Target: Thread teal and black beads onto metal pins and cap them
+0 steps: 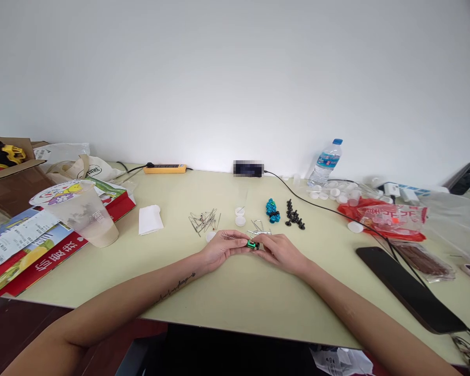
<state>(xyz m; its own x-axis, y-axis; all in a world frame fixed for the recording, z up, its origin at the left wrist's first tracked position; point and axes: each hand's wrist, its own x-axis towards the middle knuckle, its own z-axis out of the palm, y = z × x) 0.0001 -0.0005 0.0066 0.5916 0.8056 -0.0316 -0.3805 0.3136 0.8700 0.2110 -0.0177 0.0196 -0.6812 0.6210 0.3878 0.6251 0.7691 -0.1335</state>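
Near the middle of the table, my left hand point(227, 248) and my right hand point(276, 251) meet at a small green and black part point(253, 244). Fingertips of both hands pinch it from either side. A thin metal pin point(230, 236) sticks out by my left fingers. Behind the hands lie a pile of metal pins point(204, 220), small white cups point(240, 216) and some bent metal pieces point(259, 228). To their right are a cluster of blue parts point(272, 210) and a group of black parts point(294, 214).
At left stand a drink cup point(90, 214), a red box point(58, 254) and a folded white tissue point(150, 220). A water bottle point(326, 163), red packaging point(387, 216) and a black flat object point(409, 287) are on the right. A cable point(317, 203) crosses the table behind.
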